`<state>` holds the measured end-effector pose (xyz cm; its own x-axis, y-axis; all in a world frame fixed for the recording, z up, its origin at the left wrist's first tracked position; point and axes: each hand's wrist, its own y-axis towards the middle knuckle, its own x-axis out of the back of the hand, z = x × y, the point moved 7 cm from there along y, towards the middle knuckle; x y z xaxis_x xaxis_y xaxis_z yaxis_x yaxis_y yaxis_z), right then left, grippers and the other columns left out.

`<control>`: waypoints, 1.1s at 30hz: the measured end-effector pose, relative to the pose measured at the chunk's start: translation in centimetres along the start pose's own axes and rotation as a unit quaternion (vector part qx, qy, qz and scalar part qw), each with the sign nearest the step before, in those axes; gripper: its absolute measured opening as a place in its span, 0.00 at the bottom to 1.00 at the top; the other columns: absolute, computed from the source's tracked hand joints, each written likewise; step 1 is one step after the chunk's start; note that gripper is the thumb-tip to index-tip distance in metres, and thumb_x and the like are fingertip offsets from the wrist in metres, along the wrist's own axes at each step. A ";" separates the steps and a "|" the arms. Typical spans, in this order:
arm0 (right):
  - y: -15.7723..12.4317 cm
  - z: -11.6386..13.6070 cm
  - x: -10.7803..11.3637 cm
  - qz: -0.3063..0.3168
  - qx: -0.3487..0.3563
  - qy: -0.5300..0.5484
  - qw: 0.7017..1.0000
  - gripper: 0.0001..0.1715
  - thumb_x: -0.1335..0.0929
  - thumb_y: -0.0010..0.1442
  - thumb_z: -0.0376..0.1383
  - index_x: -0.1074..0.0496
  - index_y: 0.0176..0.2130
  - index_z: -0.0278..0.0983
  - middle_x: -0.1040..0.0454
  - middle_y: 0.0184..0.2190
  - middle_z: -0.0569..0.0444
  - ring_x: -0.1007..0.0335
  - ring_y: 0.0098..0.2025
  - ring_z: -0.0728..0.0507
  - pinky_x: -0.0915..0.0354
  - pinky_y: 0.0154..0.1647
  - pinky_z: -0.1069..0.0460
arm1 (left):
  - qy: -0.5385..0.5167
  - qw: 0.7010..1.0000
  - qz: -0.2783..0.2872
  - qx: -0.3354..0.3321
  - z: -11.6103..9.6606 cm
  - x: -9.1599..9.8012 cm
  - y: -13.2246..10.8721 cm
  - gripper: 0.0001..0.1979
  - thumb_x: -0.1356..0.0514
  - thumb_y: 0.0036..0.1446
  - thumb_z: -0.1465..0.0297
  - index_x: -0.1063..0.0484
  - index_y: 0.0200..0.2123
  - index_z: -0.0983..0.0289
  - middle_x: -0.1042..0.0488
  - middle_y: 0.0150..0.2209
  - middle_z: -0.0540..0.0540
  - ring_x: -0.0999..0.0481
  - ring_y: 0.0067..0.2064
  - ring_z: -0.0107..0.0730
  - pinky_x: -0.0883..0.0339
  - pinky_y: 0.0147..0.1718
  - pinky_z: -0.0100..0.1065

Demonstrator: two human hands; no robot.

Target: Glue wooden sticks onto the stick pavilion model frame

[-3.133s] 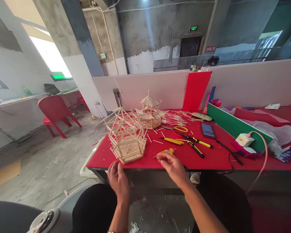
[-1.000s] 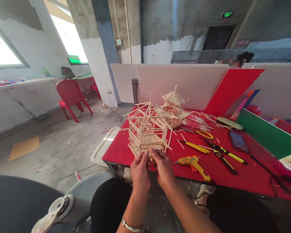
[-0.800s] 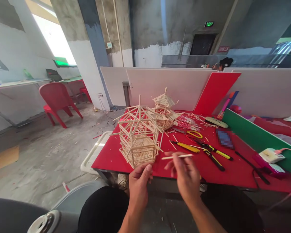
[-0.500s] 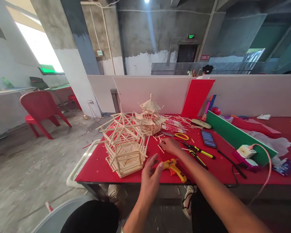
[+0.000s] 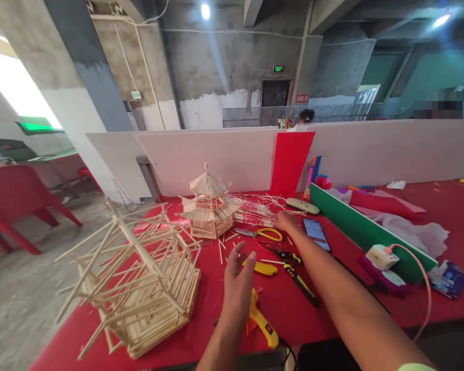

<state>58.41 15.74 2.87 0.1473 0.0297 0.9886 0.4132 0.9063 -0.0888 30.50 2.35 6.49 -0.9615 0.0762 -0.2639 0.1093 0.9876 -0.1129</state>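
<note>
My right hand (image 5: pixel 286 220) is hovering at the right end of the stick pile (image 5: pixel 255 212), far back on the red table (image 5: pixel 216 278), and I can't tell if its fingers are pinching a stick. The pile is lying right beside the little stick house (image 5: pixel 209 203), so I'm thinking a rough pull could drag other sticks along and bump its roof. My left hand (image 5: pixel 237 278) is hanging open, fingers apart, with nothing in it. My left arm is hiding part of the glue gun (image 5: pixel 263 324). If its tip is hot, dropping my arm could burn me, and catching the cord (image 5: pixel 290 351) could tug the gun off. The big stick house (image 5: pixel 160 324) is sitting on my left with thin sticks poking out, so swinging my left elbow that way could snap some.
</note>
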 end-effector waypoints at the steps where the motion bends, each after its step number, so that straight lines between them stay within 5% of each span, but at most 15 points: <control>1: 0.6 -0.3 -0.4 0.007 0.009 0.000 1.000 0.20 0.34 0.64 0.41 0.33 0.53 0.36 0.30 0.51 0.48 0.30 0.48 0.42 0.31 0.47 0.43 | -0.005 1.000 -0.003 0.006 0.1 -0.3 0.2 0.28 0.33 0.49 0.59 0.29 0.52 0.63 0.26 0.45 0.60 0.28 0.50 0.42 0.34 0.48 0.38; 9: 2.1 -0.2 -0.6 0.036 0.066 0.011 0.997 0.20 0.34 0.64 0.42 0.33 0.53 0.36 0.31 0.51 0.48 0.30 0.48 0.42 0.31 0.47 0.43 | -0.011 1.000 0.001 0.025 0.1 -1.7 0.3 0.25 0.33 0.48 0.59 0.27 0.48 0.64 0.26 0.34 0.55 0.26 0.39 0.35 0.31 0.39 0.34; 20: -2.4 0.3 4.6 0.007 0.047 0.066 0.997 0.20 0.37 0.66 0.46 0.29 0.47 0.34 0.27 0.47 0.46 0.29 0.47 0.41 0.33 0.48 0.43 | -0.017 0.996 0.029 0.078 1.2 -1.9 -0.7 0.22 0.33 0.47 0.57 0.25 0.41 0.64 0.24 0.35 0.58 0.24 0.35 0.35 0.32 0.31 0.31; 23: -7.9 -1.6 6.3 -0.025 0.049 0.112 0.992 0.27 0.45 0.68 0.49 0.26 0.40 0.35 0.24 0.42 0.45 0.28 0.45 0.40 0.36 0.44 0.49 | -0.060 0.993 0.038 0.095 1.4 -2.0 -1.1 0.21 0.33 0.46 0.56 0.26 0.40 0.65 0.24 0.40 0.61 0.23 0.40 0.39 0.31 0.32 0.32; 26: -16.8 -3.0 6.0 -0.049 0.073 0.184 0.979 0.34 0.52 0.68 0.54 0.29 0.38 0.38 0.24 0.34 0.53 0.29 0.37 0.45 0.37 0.36 0.54 | -0.112 0.989 0.036 0.092 1.1 -2.6 -2.4 0.24 0.32 0.47 0.56 0.28 0.44 0.63 0.25 0.48 0.63 0.24 0.46 0.41 0.31 0.36 0.32; 30: -28.9 -1.5 1.5 0.032 0.136 0.451 0.882 0.28 0.42 0.62 0.58 0.33 0.31 0.38 0.35 0.25 0.58 0.39 0.29 0.47 0.42 0.31 0.55 | -0.232 0.971 0.058 0.025 -1.4 -3.4 -5.3 0.26 0.35 0.51 0.55 0.34 0.51 0.60 0.26 0.50 0.61 0.23 0.45 0.39 0.31 0.39 0.33; 33: -33.6 1.0 -2.0 0.065 0.119 0.522 0.842 0.28 0.41 0.62 0.58 0.36 0.28 0.38 0.43 0.22 0.60 0.47 0.25 0.49 0.46 0.27 0.55 | -0.284 0.958 0.044 -0.006 -3.1 -2.1 -5.9 0.22 0.36 0.53 0.56 0.35 0.48 0.58 0.24 0.46 0.57 0.21 0.37 0.33 0.31 0.35 0.33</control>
<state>43.36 -14.34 4.02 0.9387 -0.1396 0.3151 0.1594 0.9865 -0.0381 31.12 -3.22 10.69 -0.6566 0.0747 -0.7506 0.1771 0.9825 -0.0571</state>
